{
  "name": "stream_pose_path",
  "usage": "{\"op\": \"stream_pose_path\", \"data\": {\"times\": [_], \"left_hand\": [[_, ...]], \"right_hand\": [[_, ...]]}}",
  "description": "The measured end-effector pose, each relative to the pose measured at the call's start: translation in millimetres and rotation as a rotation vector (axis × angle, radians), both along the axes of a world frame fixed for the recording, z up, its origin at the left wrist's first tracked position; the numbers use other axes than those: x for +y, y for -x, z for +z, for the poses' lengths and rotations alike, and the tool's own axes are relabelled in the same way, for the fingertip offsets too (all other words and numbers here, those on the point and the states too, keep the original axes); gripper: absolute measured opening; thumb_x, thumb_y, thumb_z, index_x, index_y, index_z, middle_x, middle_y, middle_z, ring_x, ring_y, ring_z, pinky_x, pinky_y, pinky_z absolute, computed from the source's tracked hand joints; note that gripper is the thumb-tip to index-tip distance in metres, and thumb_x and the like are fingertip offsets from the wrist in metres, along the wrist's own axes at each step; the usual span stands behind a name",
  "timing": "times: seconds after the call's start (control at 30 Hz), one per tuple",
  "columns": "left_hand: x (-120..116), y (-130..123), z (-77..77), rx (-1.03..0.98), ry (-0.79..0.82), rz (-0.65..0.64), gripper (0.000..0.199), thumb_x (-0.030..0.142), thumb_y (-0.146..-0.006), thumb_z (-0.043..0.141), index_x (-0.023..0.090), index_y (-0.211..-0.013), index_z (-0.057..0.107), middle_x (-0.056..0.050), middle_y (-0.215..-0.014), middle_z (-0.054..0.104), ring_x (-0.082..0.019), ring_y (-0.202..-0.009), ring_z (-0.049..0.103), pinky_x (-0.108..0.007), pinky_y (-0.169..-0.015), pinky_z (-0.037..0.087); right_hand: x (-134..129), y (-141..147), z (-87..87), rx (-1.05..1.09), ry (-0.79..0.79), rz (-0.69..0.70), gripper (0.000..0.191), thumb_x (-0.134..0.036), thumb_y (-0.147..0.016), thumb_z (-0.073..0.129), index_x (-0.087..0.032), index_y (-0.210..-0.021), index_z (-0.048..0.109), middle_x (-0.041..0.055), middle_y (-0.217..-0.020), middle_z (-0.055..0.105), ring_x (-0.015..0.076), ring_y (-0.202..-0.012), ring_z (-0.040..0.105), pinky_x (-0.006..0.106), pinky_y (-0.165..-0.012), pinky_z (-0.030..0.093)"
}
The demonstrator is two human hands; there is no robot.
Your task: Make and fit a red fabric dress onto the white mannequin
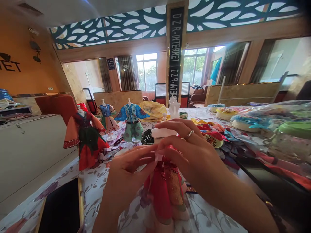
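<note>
A small doll figure in a red and brown skirt (161,194) stands upright at the front middle of the table. My left hand (132,168) comes to the doll's upper part from the left, its fingertips pressed around the top. From the right, my right hand (187,145), with a ring on one finger, arches over the same spot with bent fingers. A small pale piece (158,156) shows between the fingertips of both hands. The doll's upper body is mostly hidden behind the fingers.
Dressed dolls in red-green (88,139) and blue (132,119) stand back left. A phone (60,207) lies front left, a dark tablet-like device (274,181) at right. Fabric scraps (225,129), a lidded jar (291,139) and a yellow bag (154,110) are behind.
</note>
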State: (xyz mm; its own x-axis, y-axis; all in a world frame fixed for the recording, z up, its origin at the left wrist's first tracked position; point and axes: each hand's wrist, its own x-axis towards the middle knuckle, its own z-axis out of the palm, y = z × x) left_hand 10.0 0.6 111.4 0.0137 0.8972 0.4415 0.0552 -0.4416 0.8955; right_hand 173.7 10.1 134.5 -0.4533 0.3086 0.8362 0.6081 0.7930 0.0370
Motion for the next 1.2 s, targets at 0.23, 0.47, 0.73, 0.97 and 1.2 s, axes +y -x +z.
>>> {"op": "stream_pose_path", "data": {"times": [0.23,0.47,0.73,0.97,1.2], "left_hand": [[-2.0,-6.0,-1.9,-0.021,-0.112,0.056,0.029,0.006,-0.068,0.07,0.028,-0.086,0.077,0.002,-0.083,0.076,-0.015,-0.074,0.072,-0.022,-0.072,0.061],[4.6,-2.5,-11.6,-0.004,-0.227,0.037,0.038,0.004,-0.07,0.07,0.035,-0.091,0.076,0.005,-0.089,0.075,-0.011,-0.075,0.072,-0.015,-0.072,0.059],[7.0,0.3,-13.7,0.022,-0.293,0.024,0.039,0.005,-0.072,0.069,0.035,-0.096,0.074,0.005,-0.093,0.074,-0.013,-0.083,0.071,-0.02,-0.075,0.061],[7.6,2.7,-16.1,0.034,-0.269,0.02,0.041,0.006,-0.072,0.07,0.036,-0.099,0.073,0.005,-0.093,0.074,-0.013,-0.084,0.07,-0.022,-0.075,0.062],[6.2,2.5,-16.5,0.03,-0.247,0.014,0.04,0.009,-0.073,0.07,0.035,-0.104,0.071,0.004,-0.099,0.073,-0.014,-0.088,0.07,-0.026,-0.08,0.061]], "right_hand": [[-0.1,-2.6,-2.4,-0.028,-0.012,0.0,0.017,-0.007,-0.093,0.047,-0.013,-0.09,0.062,0.009,-0.126,0.054,0.0202,-0.126,0.037,0.033,-0.107,0.036],[-0.4,-1.4,-0.2,-0.048,-0.053,-0.024,0.015,-0.008,-0.091,0.051,-0.011,-0.087,0.065,0.0125,-0.124,0.056,0.0259,-0.124,0.04,0.039,-0.105,0.04],[-1.3,-1.4,0.7,-0.05,-0.066,-0.008,0.016,-0.009,-0.09,0.051,-0.011,-0.082,0.064,0.0129,-0.119,0.06,0.0261,-0.121,0.043,0.038,-0.105,0.041],[4.7,1.5,-2.0,-0.003,-0.106,-0.025,0.013,-0.008,-0.09,0.052,-0.011,-0.085,0.063,0.0121,-0.119,0.058,0.0226,-0.117,0.044,0.034,-0.104,0.04],[7.3,3.0,-3.3,0.015,-0.101,-0.026,0.012,-0.007,-0.091,0.051,-0.012,-0.086,0.061,0.0097,-0.119,0.058,0.0189,-0.117,0.045,0.029,-0.105,0.038]]}}
